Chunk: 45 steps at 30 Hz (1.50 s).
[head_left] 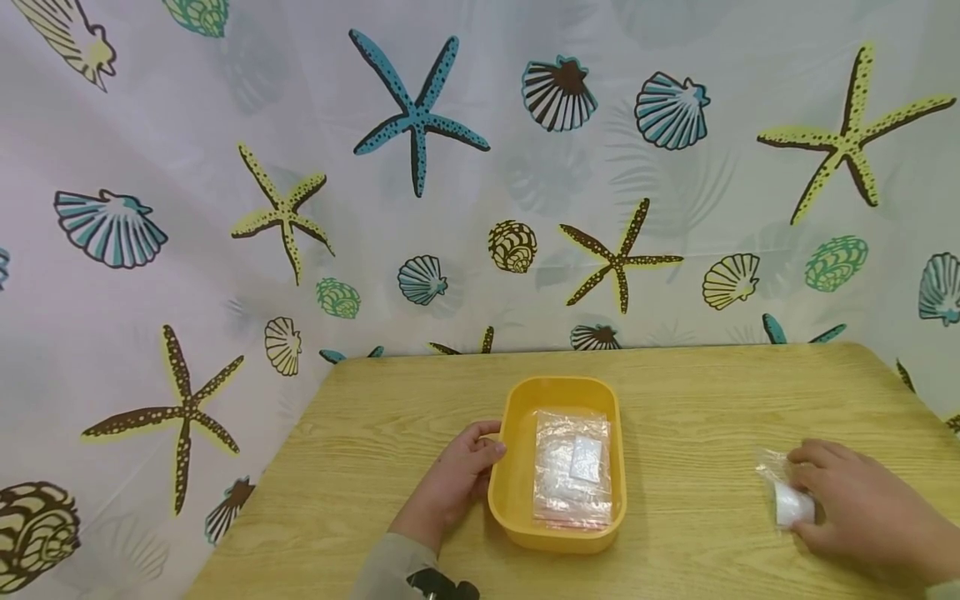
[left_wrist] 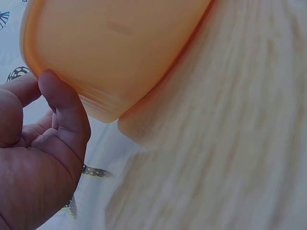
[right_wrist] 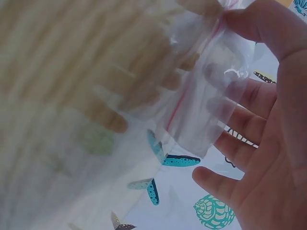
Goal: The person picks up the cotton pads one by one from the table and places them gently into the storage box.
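My left hand (head_left: 461,471) holds the left side of a yellow plastic tub (head_left: 516,475), its thumb at the rim and its fingers around the outer wall. Inside the tub lies a clear zip bag (head_left: 553,467) with a red seal line toward the near end and a small white rectangle (head_left: 587,458) on or in it. Off to the right, my right hand (head_left: 855,504) pinches another clear zip bag (right_wrist: 206,115) between thumb and fingers. Its red seal strip (right_wrist: 178,104) runs close to the fingers in the right wrist view. Something white (head_left: 793,505) shows at this bag in the head view.
Both hands and the tub are over a light wood-grain table (head_left: 697,417). A white curtain (head_left: 480,167) printed with starfish and shells hangs behind the table and along its sides. A dark strap (head_left: 442,585) sits on the left sleeve.
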Motion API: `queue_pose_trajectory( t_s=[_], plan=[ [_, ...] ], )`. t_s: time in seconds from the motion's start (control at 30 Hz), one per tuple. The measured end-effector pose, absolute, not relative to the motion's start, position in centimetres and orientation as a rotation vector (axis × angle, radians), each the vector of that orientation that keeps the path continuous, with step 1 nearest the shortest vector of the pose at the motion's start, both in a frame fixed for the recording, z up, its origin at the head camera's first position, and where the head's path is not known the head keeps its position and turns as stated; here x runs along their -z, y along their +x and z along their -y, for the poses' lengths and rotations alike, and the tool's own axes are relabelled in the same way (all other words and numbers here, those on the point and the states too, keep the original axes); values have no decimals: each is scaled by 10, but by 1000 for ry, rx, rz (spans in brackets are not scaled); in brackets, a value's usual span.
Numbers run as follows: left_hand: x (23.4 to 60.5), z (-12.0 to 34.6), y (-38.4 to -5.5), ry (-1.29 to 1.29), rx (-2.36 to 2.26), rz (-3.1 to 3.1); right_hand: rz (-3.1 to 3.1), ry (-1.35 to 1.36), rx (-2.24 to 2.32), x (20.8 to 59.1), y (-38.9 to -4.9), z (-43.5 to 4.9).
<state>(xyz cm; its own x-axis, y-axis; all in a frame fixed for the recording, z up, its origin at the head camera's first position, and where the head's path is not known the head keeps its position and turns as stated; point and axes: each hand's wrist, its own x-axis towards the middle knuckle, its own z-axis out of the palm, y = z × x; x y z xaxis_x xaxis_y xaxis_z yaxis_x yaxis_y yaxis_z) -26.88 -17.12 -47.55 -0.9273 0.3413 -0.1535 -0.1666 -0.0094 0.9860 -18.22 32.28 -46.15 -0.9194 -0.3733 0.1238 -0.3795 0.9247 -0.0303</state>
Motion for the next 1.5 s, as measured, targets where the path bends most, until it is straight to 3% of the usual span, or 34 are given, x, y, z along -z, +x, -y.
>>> queue_pose_trajectory(
  t_s=[0.43,0.67,1.1,1.5],
  plan=[
    [475,172,-268,188,-1989,-1936,2934,576,-159,451,-188,-315],
    [471,172,-268,178,-1984,-1949,2837,651,-252,428,-195,-299],
    [476,171,-270,181,-1996,-1923,2699,777,-331,377,-215,-231],
    [477,171,-269,211,-1994,-1935,2674,893,-340,368,-235,-167]
  ],
)
